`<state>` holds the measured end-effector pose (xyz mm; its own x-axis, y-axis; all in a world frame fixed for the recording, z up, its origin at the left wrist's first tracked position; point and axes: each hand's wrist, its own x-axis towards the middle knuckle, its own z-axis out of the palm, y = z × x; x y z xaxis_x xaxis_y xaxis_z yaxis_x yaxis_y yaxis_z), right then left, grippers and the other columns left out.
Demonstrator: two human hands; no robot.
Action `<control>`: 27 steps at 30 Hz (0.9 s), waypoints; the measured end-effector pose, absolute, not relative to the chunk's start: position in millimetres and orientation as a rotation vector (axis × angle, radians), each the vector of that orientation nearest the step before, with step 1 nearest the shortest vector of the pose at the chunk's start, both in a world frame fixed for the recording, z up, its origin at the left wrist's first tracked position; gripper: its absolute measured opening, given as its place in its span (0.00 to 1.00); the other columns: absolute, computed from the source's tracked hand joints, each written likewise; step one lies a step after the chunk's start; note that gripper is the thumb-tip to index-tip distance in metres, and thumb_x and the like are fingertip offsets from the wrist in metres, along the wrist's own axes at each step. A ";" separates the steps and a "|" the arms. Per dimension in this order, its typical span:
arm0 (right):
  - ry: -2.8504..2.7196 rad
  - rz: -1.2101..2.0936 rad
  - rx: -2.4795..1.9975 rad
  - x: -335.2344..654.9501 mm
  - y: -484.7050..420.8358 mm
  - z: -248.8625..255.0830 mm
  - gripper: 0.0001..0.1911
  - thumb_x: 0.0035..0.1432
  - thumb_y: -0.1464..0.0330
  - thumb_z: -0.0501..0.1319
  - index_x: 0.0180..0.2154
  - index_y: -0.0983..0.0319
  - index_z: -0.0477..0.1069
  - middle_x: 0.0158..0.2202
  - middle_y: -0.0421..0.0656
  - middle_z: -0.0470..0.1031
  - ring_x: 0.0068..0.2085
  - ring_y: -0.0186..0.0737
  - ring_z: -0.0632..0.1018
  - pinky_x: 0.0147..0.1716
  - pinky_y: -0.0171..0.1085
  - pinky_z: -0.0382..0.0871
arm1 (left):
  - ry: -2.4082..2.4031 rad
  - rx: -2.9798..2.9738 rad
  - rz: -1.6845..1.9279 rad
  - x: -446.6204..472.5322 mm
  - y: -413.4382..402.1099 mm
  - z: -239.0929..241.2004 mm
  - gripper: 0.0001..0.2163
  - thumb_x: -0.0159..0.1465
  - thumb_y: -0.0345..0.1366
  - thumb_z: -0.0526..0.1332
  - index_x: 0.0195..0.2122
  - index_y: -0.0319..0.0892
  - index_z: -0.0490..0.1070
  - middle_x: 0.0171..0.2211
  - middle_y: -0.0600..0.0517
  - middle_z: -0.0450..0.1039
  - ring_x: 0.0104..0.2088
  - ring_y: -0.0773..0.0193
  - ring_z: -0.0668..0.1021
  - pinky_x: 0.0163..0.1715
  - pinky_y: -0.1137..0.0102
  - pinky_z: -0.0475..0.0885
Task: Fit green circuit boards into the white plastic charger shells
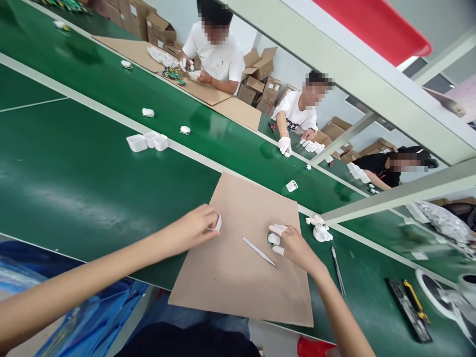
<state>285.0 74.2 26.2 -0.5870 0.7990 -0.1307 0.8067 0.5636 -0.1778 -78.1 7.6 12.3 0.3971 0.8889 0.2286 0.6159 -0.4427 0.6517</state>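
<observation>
My left hand [196, 227] rests on the left edge of a brown cardboard sheet [238, 282] with its fingers curled round a small white piece [218, 223]. My right hand [292, 244], with white finger cots on its fingertips, is pinched over a small dark-and-white part [270, 239] on the cardboard. A pair of metal tweezers [259, 252] lies on the sheet between the two hands, touched by neither.
The green conveyor belt [92, 168] carries small white parts and three white cups [147, 141]. A second thin tool [338, 270] and crumpled white material [320, 230] lie right of the cardboard. Three other people work on the far side. A black tool [409, 301] lies at right.
</observation>
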 end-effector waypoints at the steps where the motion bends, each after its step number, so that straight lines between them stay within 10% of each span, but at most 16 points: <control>1: 2.734 -0.282 1.436 281.4 69.6 20.4 0.24 0.53 0.70 0.68 0.53 0.59 0.73 0.54 0.49 0.75 0.55 0.52 0.74 0.56 0.49 0.67 | 1.244 2.224 0.758 -62.3 4.1 12.4 0.09 0.65 0.34 0.58 0.29 0.43 0.60 0.39 0.48 0.72 0.42 0.56 0.75 0.42 0.64 0.71; 8: 2.732 0.050 1.544 275.7 68.0 7.6 0.16 0.59 0.66 0.65 0.48 0.66 0.74 0.51 0.60 0.74 0.58 0.65 0.69 0.58 0.64 0.58 | 1.237 2.159 0.622 -20.5 -6.0 0.1 0.17 0.57 0.29 0.68 0.40 0.43 0.60 0.44 0.46 0.70 0.46 0.51 0.75 0.43 0.61 0.72; 14: 2.935 -0.137 1.195 278.0 72.9 21.1 0.15 0.52 0.81 0.63 0.41 0.61 0.76 0.44 0.50 0.78 0.63 0.58 0.66 0.60 0.59 0.61 | 1.179 2.122 0.596 -22.8 -1.1 -6.0 0.21 0.56 0.29 0.70 0.48 0.44 0.64 0.47 0.47 0.70 0.51 0.50 0.72 0.49 0.59 0.71; 19: 3.145 -0.367 1.243 260.5 70.5 28.6 0.15 0.60 0.72 0.62 0.50 0.62 0.71 0.45 0.49 0.76 0.53 0.49 0.74 0.51 0.50 0.73 | 1.095 2.194 0.526 -13.2 24.3 10.7 0.17 0.58 0.34 0.70 0.44 0.43 0.66 0.44 0.48 0.72 0.47 0.52 0.75 0.47 0.61 0.71; 27: 3.087 -2.261 1.591 232.3 38.8 20.3 0.20 0.57 0.57 0.67 0.51 0.53 0.72 0.46 0.45 0.78 0.46 0.47 0.80 0.46 0.49 0.78 | 1.030 1.925 0.772 8.6 30.8 15.9 0.25 0.52 0.45 0.74 0.45 0.44 0.66 0.44 0.49 0.76 0.42 0.54 0.79 0.41 0.65 0.72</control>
